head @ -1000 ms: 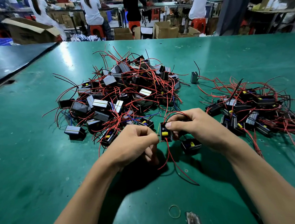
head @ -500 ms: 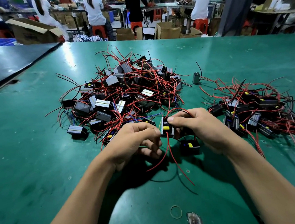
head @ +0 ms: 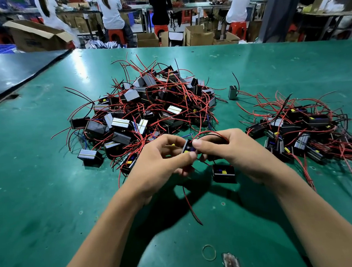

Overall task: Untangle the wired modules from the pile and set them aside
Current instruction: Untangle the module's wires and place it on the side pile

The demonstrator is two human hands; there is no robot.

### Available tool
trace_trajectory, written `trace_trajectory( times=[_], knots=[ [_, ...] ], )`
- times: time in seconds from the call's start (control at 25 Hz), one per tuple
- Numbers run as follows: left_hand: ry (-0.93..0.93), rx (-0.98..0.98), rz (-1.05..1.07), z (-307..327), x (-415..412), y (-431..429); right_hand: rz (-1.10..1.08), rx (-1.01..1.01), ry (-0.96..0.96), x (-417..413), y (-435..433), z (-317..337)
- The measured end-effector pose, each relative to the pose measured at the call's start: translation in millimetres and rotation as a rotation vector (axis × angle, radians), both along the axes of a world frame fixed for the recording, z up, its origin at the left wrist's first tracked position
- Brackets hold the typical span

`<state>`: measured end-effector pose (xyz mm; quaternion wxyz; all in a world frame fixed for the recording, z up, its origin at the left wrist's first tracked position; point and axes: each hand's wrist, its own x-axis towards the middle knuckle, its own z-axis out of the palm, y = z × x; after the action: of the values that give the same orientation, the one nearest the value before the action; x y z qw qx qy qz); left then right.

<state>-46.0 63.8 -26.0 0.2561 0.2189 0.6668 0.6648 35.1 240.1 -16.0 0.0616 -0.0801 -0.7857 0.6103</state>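
Observation:
A tangled pile [head: 147,108] of small black modules with red and black wires lies at the middle of the green table [head: 38,198]. A second, looser heap of modules [head: 304,128] lies to the right. Just in front of the pile, my left hand [head: 162,162] and my right hand [head: 229,150] meet and both pinch one black module [head: 188,148] with a yellow part. Its red wires loop over my right fingers and trail down toward me. Another black module [head: 223,173] lies on the table just under my right hand.
A lone grey module [head: 232,92] stands between the two heaps. A rubber band [head: 209,252] and a scuffed patch [head: 231,264] lie near the table's front edge. A darker table [head: 6,73] adjoins at the left. People sit at benches among cardboard boxes beyond the far edge.
My left hand has come up and closed in on the module held by my right hand. The dangling red wires have swung in under the hands.

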Motion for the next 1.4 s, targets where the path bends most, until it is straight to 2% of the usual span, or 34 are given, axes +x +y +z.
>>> trace_trajectory(
  times=[0.12, 0.2, 0.28, 0.36, 0.48, 0.72, 0.84, 1.04, 1.12, 1.16, 1.4],
  knots=[
    [-0.052, -0.07, -0.112, 6, -9, -12, -0.045, 0.062, -0.031, 1, 11, 3],
    [-0.016, -0.173, -0.252, 9, -15, -22, -0.034, 0.087, -0.048, 5, 20, 5],
    [0.067, -0.285, -0.291, 9, -18, -25, 0.012, 0.123, -0.07, 9, 29, 6],
    [0.241, -0.424, -0.255, 5, -17, -22, 0.036, 0.174, -0.06, 12, 35, 7],
    [0.608, -0.6, -0.134, 0, -15, -17, 0.066, 0.203, -0.05, 12, 35, 7],
    [0.767, -0.305, -0.105, -1, 5, 0, -0.098, 0.22, 0.001, 3, 25, -1],
    [0.888, -0.36, -0.188, -10, 10, 8, -0.122, 0.212, -0.019, 1, 24, -5],
    [0.935, -0.411, -0.094, -19, 10, 10, -0.161, 0.273, -0.019, 0, 29, -8],
    [0.903, -0.348, -0.023, -17, 9, 10, -0.206, 0.313, -0.003, 0, 28, -9],
    [0.831, -0.3, 0.021, -16, 7, 9, -0.213, 0.344, 0.001, 0, 27, -9],
    [0.233, -0.12, 0.072, -11, -3, 2, -0.159, 0.626, 0.012, 1, 22, -8]
  ],
)
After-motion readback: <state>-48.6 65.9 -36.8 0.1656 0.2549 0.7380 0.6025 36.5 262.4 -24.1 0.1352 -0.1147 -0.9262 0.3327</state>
